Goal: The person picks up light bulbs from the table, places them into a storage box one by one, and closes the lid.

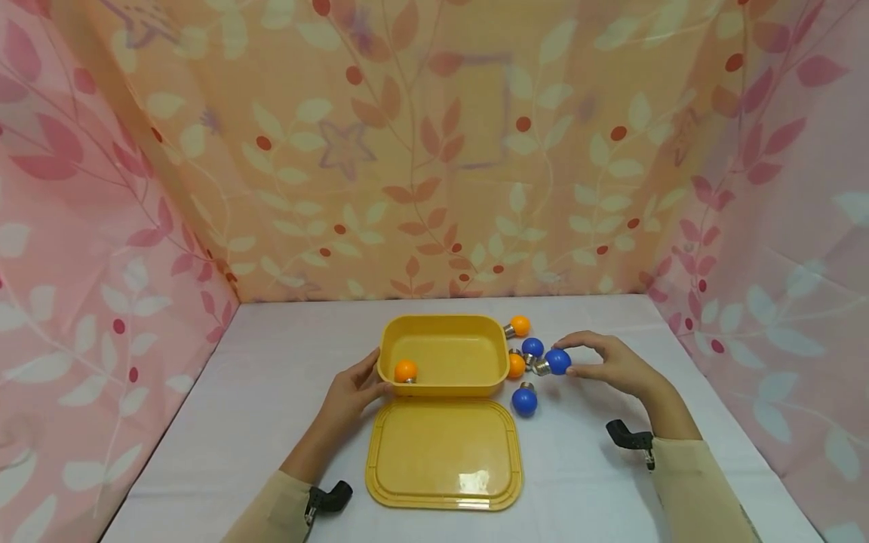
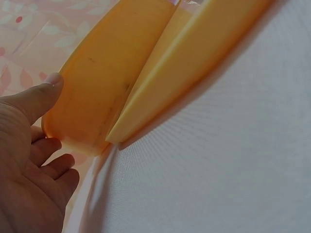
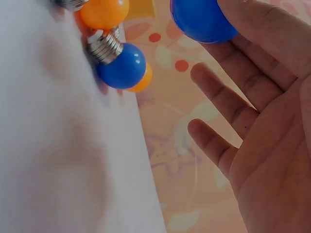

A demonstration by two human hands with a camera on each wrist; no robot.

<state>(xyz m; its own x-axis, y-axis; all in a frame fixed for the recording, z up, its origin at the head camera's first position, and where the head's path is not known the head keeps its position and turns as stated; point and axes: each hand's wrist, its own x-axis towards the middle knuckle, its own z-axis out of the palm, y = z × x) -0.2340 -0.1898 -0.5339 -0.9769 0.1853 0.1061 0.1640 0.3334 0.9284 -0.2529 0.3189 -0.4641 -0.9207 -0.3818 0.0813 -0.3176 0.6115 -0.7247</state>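
Note:
My right hand (image 1: pixel 621 367) pinches a blue light bulb (image 1: pixel 559 361) between thumb and fingertips, its metal screw base pointing left. In the right wrist view the blue globe (image 3: pixel 201 19) is between thumb and forefinger, the other fingers spread. My left hand (image 1: pixel 349 391) holds the yellow plastic box (image 1: pixel 444 391) at its left near corner, thumb on its wall and fingers curled at its side. Inside the box, at the left, lies an orange light bulb (image 1: pixel 406 370). More bulbs lie right of the box: blue ones (image 1: pixel 532 347) and orange ones (image 1: pixel 516 366).
A yellow lid (image 1: pixel 444 452) lies flat on the white tabletop (image 1: pixel 271 362), just in front of the box. One blue bulb (image 1: pixel 525 402) rests nearest the lid's right far corner. Another orange bulb (image 1: pixel 520 326) is by the box's far right corner. Patterned cloth (image 1: pixel 434 151) hangs behind.

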